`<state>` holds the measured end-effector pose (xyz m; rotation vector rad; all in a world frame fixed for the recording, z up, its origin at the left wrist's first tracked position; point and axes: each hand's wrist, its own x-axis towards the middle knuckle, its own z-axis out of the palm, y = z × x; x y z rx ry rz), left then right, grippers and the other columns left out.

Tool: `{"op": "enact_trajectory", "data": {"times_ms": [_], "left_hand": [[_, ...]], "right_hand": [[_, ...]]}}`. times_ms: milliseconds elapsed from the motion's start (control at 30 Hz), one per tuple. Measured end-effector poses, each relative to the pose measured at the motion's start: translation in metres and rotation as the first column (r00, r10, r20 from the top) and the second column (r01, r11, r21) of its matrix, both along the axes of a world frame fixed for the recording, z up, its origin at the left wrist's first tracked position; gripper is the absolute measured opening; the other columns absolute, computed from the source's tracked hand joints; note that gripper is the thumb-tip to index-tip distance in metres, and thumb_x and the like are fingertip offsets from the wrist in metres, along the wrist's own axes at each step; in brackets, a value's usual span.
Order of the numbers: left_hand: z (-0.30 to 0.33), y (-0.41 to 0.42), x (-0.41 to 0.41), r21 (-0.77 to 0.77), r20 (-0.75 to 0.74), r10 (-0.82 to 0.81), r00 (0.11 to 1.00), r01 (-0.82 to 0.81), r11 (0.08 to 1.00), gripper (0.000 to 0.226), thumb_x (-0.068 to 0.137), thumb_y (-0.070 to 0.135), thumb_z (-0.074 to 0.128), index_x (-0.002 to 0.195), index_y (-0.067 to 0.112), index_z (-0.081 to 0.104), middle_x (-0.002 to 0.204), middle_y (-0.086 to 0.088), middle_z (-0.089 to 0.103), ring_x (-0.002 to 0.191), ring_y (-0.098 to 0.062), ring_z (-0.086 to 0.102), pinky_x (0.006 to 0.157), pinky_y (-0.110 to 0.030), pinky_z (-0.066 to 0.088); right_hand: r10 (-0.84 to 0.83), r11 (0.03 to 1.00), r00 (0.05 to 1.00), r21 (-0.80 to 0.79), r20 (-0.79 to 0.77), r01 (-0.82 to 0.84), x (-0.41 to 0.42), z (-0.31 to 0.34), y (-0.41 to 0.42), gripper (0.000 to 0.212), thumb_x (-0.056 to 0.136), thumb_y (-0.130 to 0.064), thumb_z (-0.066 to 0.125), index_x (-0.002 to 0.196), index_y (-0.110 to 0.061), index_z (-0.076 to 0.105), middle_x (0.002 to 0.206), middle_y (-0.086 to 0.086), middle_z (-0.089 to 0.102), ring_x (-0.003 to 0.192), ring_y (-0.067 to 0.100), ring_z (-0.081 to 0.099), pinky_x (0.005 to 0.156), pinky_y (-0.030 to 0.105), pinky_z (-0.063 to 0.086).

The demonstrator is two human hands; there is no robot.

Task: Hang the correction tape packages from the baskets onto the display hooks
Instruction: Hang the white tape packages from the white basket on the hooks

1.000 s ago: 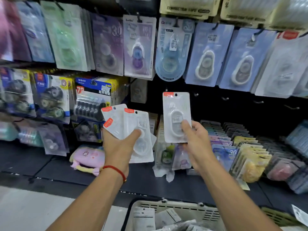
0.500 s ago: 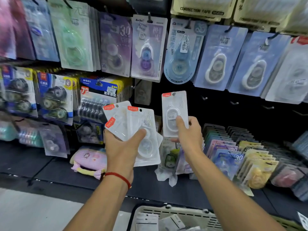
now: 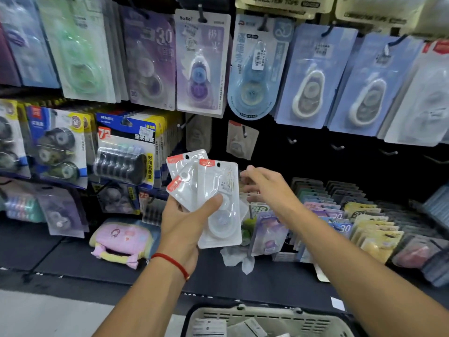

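Gripping a fanned stack of clear correction tape packages point(image 3: 213, 203), your left hand point(image 3: 184, 227) holds them upright in front of the display, thumb pressed across the front blister and fingers curled behind; each pack carries a red tab at its top corner. A red string bracelet point(image 3: 171, 262) circles that wrist. Your right hand point(image 3: 264, 188) hangs just beside the stack, to its right, with fingers loose and spread and nothing in them; it is slightly blurred. Up on the dark backboard, one package of the same kind point(image 3: 240, 139) hangs on a hook point(image 3: 245, 132), dim in shadow, above and between your two hands. To the right of it several bare hooks point(image 3: 291, 141) stick out of the board in a row. Above them a row of blue and purple carded correction tapes point(image 3: 313, 76) hangs, and to the left are black refill packs point(image 3: 124, 152) with yellow edging. Rows of small pastel packs point(image 3: 359, 222) stand upright on the lower shelf to the right, and a pink pouch point(image 3: 121, 239) lies on the shelf to the left. At the bottom edge, the rim of a beige basket point(image 3: 267, 314) shows between your forearms, with more packs lying inside it.
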<state>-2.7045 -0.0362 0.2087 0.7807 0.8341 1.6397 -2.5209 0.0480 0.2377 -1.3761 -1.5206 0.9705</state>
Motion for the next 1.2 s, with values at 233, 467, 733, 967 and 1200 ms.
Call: {"op": "enact_trajectory", "data": {"times_ms": [233, 467, 733, 967, 1200], "left_hand": [[0.0, -0.006, 0.007, 0.057, -0.02, -0.019, 1.0, 0.02, 0.998, 0.077, 0.065, 0.021, 0.092, 0.136, 0.02, 0.062, 0.121, -0.005, 0.078, 0.109, -0.025, 0.077, 0.077, -0.033, 0.064], [0.002, -0.007, 0.005, 0.046, -0.001, -0.065, 0.998, 0.065, 0.997, 0.068, 0.076, 0.016, 0.084, 0.138, 0.017, 0.056, 0.127, -0.008, 0.075, 0.115, -0.029, 0.074, 0.085, -0.042, 0.064], [-0.005, -0.003, -0.011, 0.03, -0.14, 0.182, 0.973, -0.18, 0.983, 0.048, 0.08, 0.007, 0.087, 0.12, 0.024, 0.066, 0.109, 0.004, 0.08, 0.102, -0.017, 0.077, 0.074, -0.024, 0.061], [-0.005, -0.001, -0.021, 0.088, -0.207, 0.308, 0.928, -0.296, 0.951, 0.041, 0.083, 0.015, 0.089, 0.112, 0.035, 0.067, 0.106, 0.012, 0.079, 0.097, -0.007, 0.076, 0.071, -0.017, 0.058], [-0.003, -0.003, -0.026, 0.111, -0.214, 0.303, 0.929, -0.285, 0.952, 0.043, 0.084, 0.014, 0.088, 0.118, 0.03, 0.067, 0.108, 0.012, 0.078, 0.097, -0.006, 0.076, 0.071, -0.015, 0.058]], "right_hand": [[0.107, 0.984, 0.95, 0.103, 0.293, -0.142, -0.008, -0.009, -0.082, 0.063, 0.069, -0.083, 0.06, 0.121, -0.048, 0.061, 0.114, -0.02, 0.056, 0.106, -0.005, 0.057, 0.088, 0.024, 0.048], [0.108, 0.994, 0.994, 0.019, -0.032, -0.108, -0.002, -0.016, -0.078, 0.053, 0.077, -0.047, 0.089, 0.12, -0.037, 0.06, 0.109, -0.01, 0.078, 0.1, 0.01, 0.074, 0.09, 0.035, 0.06], [-0.002, 0.983, 0.997, 0.184, -0.074, 0.016, 0.005, -0.022, -0.067, 0.049, 0.09, -0.029, 0.082, 0.126, -0.045, 0.052, 0.113, -0.025, 0.072, 0.102, -0.004, 0.07, 0.077, 0.017, 0.057], [-0.017, 0.968, 0.999, 0.251, -0.039, 0.026, 0.0, -0.001, -0.038, 0.055, 0.095, -0.028, 0.077, 0.139, -0.039, 0.045, 0.123, -0.019, 0.068, 0.106, -0.009, 0.066, 0.088, 0.027, 0.055], [-0.117, 0.953, 0.992, 0.276, -0.053, 0.127, -0.017, -0.013, -0.036, 0.051, 0.093, -0.041, 0.077, 0.136, -0.042, 0.05, 0.117, -0.028, 0.068, 0.104, -0.016, 0.063, 0.082, 0.016, 0.049]]}}
